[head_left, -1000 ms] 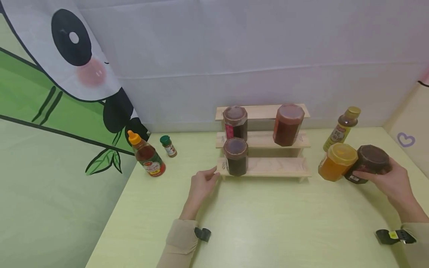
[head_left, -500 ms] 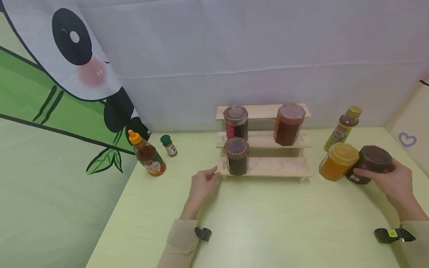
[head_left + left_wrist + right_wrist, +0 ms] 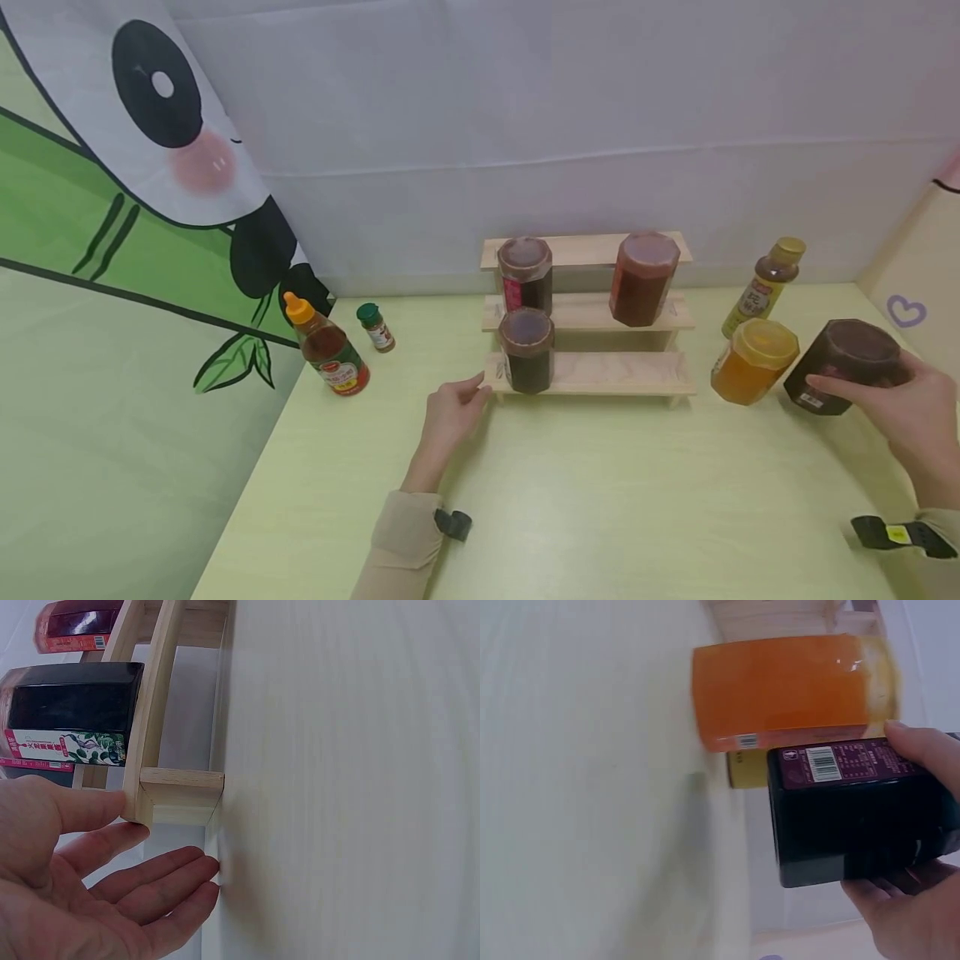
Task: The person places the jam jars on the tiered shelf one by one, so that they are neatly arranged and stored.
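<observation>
My right hand (image 3: 918, 408) grips a dark octagonal jar (image 3: 843, 367) at the right, thumb on its near side and fingers round the far side. In the right wrist view the dark jar (image 3: 855, 825) hangs above the tabletop, its barcode label showing. Just left of it stands an orange honey jar (image 3: 753, 362) with a yellow lid. My left hand (image 3: 453, 412) pinches the left end of the lowest board of a three-step wooden rack (image 3: 615, 372) between thumb and forefinger; its other fingers extend below the board in the left wrist view.
On the rack stand a dark jar (image 3: 527, 354) at the lower left, another dark jar (image 3: 525, 271) behind it, and a reddish-brown jar (image 3: 645, 279) at the right. A yellow-capped bottle (image 3: 763, 287) is behind the honey. Far left are a sauce bottle (image 3: 330, 350) and a green-capped shaker (image 3: 377, 327).
My right hand has moved the dark jar a little to the right, opening a gap from the honey jar. The left hand stays at the rack's end.
</observation>
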### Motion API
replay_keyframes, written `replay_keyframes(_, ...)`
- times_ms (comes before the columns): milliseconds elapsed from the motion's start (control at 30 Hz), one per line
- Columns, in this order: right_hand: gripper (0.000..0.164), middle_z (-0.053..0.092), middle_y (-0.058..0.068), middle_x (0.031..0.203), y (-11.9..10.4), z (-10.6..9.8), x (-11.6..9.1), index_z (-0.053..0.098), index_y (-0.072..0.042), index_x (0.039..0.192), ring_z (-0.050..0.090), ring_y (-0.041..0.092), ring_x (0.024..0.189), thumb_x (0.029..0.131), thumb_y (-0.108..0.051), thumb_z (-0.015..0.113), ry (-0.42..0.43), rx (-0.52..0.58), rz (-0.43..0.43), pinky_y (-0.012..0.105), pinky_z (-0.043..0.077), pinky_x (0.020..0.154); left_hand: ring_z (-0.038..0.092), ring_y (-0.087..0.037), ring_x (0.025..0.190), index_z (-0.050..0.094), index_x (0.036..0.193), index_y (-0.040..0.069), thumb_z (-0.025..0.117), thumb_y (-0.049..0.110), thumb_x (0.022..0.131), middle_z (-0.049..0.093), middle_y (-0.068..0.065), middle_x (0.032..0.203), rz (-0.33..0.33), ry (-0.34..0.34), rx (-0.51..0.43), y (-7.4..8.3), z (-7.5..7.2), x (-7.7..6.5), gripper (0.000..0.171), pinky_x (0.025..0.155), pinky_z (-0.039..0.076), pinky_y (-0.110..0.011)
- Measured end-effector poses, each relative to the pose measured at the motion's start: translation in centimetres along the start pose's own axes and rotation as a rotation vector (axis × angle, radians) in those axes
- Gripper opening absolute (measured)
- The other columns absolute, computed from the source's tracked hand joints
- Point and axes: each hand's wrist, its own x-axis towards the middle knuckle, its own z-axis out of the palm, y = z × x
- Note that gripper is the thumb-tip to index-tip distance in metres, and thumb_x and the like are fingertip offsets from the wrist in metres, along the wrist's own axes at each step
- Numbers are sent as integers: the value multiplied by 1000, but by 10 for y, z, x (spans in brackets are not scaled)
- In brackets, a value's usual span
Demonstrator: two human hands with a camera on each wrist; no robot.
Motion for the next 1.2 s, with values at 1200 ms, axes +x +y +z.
replay_keyframes(1200,59,67,-16,99,-72,31,-49,60,-7,122,61,-3,87,69,2,84,-90,13,-82,9,45,71,68,-21,86,65,123,12,63,31,93,71,-8,100,9,-6,1,1,-2,-1,35,69,54,-35)
